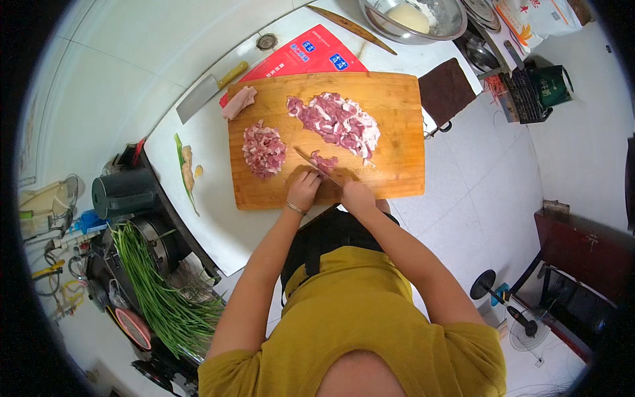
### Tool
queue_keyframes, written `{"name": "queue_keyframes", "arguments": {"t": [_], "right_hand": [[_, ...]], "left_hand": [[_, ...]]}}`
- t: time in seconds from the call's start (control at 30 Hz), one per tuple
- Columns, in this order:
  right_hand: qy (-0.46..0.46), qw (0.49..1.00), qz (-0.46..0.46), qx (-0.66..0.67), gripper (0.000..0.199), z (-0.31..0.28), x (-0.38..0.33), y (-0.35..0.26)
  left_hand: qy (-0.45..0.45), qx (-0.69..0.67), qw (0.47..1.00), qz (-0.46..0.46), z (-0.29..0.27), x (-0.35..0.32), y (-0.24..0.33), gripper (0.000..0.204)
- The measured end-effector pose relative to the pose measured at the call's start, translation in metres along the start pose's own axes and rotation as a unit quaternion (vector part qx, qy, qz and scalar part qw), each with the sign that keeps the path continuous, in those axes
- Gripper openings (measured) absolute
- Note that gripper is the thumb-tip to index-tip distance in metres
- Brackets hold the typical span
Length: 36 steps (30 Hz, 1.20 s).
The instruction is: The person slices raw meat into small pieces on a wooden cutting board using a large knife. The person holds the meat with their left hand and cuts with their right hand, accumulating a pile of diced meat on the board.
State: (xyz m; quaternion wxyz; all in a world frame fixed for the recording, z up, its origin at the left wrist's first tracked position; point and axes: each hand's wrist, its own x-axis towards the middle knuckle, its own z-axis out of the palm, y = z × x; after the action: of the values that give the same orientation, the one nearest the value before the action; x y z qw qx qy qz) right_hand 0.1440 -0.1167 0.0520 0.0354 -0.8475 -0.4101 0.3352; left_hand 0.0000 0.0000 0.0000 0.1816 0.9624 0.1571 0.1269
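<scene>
My right hand (pixel 358 197) grips a kitchen knife (pixel 308 159) near the front edge of a wooden cutting board (pixel 397 132). Its blade slants up and left across a small portion of raw meat (pixel 325 163). Fingers bent, my left hand (pixel 304 189) presses down on meat beside the blade; what lies under the fingertips is mostly hidden. To its upper left sits a heap of finely chopped meat (pixel 264 149). Larger slices of meat (pixel 336 122) spread over the board's upper middle. A pale piece of skin or fat (pixel 239 102) rests at the upper left corner.
A cleaver (pixel 202 97) with a yellow handle lies left of the board, above ginger (pixel 187 167) and a green onion stalk (pixel 179 153). Behind are a red sheet (pixel 291 56), a wooden stick (pixel 350 25) and a metal bowl (pixel 450 26) holding dough. Long green vegetables (pixel 159 284) lie lower left.
</scene>
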Motion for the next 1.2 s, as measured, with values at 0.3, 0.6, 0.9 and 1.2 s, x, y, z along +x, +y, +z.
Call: {"name": "queue_keyframes", "arguments": {"t": [0.3,0.6,0.9,1.2], "right_hand": [[0.006,0.999,-0.025,0.024,0.017,-0.021,-0.01,-0.002],[0.027,0.998,-0.058,0.004,0.013,-0.01,-0.02,-0.003],[-0.001,0.999,-0.051,-0.017,0.017,-0.004,-0.002,-0.017],[-0.032,0.999,-0.011,-0.01,0.02,-0.016,-0.012,-0.012]], "left_hand": [[0.045,-0.011,0.999,-0.002,-0.013,-0.012,0.007,0.027],[0.036,0.023,0.999,0.012,-0.01,-0.008,0.005,0.025],[0.047,0.028,0.998,0.023,-0.005,-0.001,0.003,0.02],[0.04,0.051,0.998,-0.008,-0.008,-0.001,0.007,0.016]]}}
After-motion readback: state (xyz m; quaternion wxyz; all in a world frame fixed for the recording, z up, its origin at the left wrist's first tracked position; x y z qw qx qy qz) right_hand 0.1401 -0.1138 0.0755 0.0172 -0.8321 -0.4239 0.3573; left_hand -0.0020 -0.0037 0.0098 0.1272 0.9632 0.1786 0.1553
